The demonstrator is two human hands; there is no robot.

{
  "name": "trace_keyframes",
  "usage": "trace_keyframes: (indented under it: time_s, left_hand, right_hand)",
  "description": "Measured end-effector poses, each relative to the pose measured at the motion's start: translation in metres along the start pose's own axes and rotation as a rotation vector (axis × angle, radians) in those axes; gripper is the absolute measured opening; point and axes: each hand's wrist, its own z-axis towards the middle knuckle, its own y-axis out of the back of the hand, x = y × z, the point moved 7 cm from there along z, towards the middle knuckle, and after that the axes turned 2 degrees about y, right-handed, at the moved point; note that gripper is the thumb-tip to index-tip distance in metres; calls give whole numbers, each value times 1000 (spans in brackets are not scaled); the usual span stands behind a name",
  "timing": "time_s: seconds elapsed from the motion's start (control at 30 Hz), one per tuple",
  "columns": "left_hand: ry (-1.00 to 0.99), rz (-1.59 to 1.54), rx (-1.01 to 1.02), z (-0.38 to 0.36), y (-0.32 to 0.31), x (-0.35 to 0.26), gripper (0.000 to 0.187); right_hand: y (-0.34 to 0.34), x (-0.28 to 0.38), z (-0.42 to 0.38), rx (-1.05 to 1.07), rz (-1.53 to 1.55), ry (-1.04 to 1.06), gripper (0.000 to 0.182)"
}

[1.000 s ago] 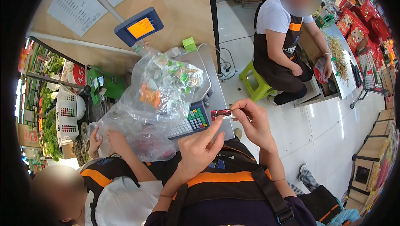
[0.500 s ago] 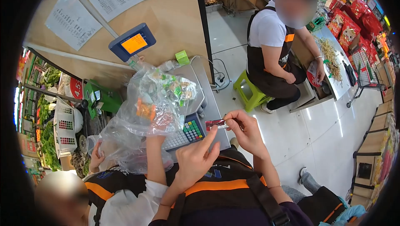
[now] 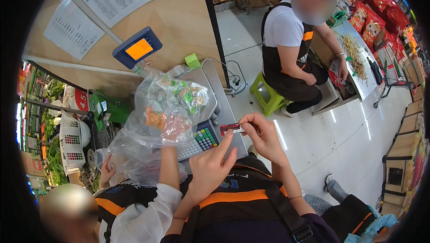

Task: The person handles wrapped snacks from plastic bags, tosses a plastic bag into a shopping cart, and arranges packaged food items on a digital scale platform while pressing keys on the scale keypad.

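Observation:
My right hand (image 3: 264, 137) pinches a small dark red wrapped packet (image 3: 229, 129) by its right end, between thumb and fingers. The kind of packet is too small to tell. My left hand (image 3: 210, 167) has its index finger stretched out, with the tip at the packet's lower edge, and its thumb stands apart. Just beyond my hands is the scale's keypad (image 3: 206, 139). A large clear plastic bag (image 3: 148, 113) holding green and orange small packets covers much of the scale. A co-worker on my left has one hand inside the bag.
An orange-lit scale display (image 3: 138, 49) stands on a pole. Another person sits on a green stool (image 3: 264, 95) at a side counter. A shopping cart (image 3: 393, 70) is at the right, a white basket (image 3: 70, 142) at the left. Someone stands close at my lower right.
My hands keep nearly the same pose on the packet. The co-worker's arm in the bag has shifted slightly, and the view has tilted a little.

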Motion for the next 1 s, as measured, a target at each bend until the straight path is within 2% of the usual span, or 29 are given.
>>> trace_keyframes:
  time_s: [0.73,1.0]
  left_hand:
    - [-32,72,27,10,-11,-8,41]
    - [-48,120,59,15,-24,-11,39]
  right_hand:
    - [10,-7,1,-5,80,-40,10]
    - [19,-19,-3,-128,74,-11,9]
